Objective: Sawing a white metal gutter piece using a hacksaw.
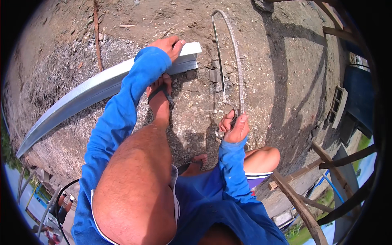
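Observation:
A long, shiny galvanized metal channel (102, 81) runs from the far left to just left of the middle and looks bent by the lens. My left hand (166, 47) grips its top near the cut-looking end. Under that hand, my sandalled left foot (160, 90) is against the channel. My right hand (235, 127) is closed around the handle end of a hacksaw (236, 45) with a bent rod frame. The saw's thin blade (219, 57) is on the frame's left side, a short way right of the channel's end and apart from it.
Gravelly ground (196, 98) lies all around, with small stone pieces by the channel's end. A rusty bar (96, 36) lies beyond the channel. To the right are a hollow block (338, 107) and wooden posts (300, 208). A black cable (61, 196) curves at lower left, where people stand.

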### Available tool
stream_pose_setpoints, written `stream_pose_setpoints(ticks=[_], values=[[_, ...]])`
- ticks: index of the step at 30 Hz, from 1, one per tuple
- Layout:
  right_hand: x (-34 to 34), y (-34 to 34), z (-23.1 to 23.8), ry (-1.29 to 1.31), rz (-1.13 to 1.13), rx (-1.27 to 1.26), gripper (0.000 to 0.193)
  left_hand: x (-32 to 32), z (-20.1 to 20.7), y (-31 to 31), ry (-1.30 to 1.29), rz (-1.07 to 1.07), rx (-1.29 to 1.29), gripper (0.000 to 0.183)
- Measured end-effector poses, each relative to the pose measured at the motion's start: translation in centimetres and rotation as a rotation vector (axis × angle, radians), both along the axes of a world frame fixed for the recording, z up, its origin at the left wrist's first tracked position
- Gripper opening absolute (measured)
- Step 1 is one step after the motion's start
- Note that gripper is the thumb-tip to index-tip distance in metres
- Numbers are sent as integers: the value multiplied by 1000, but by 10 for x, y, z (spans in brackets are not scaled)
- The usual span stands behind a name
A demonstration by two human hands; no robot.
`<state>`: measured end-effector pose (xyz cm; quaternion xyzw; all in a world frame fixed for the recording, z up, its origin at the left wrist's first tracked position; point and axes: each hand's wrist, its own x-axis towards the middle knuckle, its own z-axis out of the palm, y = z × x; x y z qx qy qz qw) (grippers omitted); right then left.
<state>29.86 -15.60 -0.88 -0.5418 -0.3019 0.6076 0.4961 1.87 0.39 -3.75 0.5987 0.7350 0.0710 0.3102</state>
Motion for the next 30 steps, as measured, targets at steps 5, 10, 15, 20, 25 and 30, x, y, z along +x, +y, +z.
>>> stream_pose_setpoints(ticks=[5, 10, 15, 20, 25, 30], values=[[-2, -12, 6, -111, 148, -18, 66, -8, -6, 5, 21, -63, 12, 55], [-1, -18, 14, -345, 341, -25, 68, -11, -12, 7, 31, -94, 47, 53], [-5, -25, 14, -260, 283, -40, 73, -9, -11, 8, 37, -106, 38, 51], [1, -29, 9, -359, 401, -41, 64, -11, -13, 9, 48, -119, -4, 51], [-4, -27, 16, -386, 424, -25, 59, -12, -14, 7, 67, -148, 22, 52], [-5, -29, 12, -413, 423, -28, 56, -8, -11, 3, 88, -137, 81, 54]])
